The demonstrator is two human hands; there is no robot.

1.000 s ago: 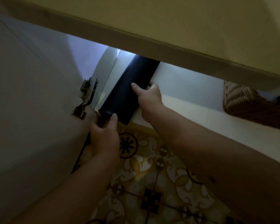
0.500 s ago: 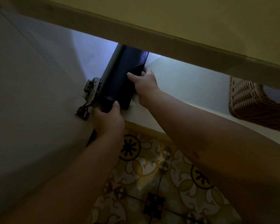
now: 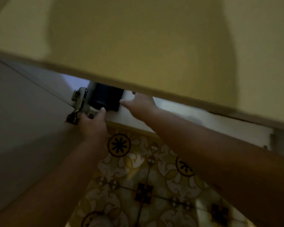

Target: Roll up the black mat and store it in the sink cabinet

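The rolled black mat (image 3: 107,97) lies on the white floor of the sink cabinet (image 3: 131,119), against its left wall. Only the mat's near end shows; the rest is hidden under the yellowish cabinet front (image 3: 138,46). My left hand (image 3: 93,123) is at the roll's near end, thumb pressed on it, fingers curled by the cabinet's edge. My right hand (image 3: 139,104) rests on the cabinet floor just right of the roll, fingers apart, thumb tip touching the roll's side.
The open cabinet door (image 3: 23,112) stands at the left, with its metal hinge (image 3: 78,104) right beside my left hand. Patterned floor tiles (image 3: 138,177) lie below my arms. The view is dim and blurred.
The roll has slid deeper into the cabinet, so less of it shows. My right hand has come off the roll and opened beside it. The wicker basket is out of view.
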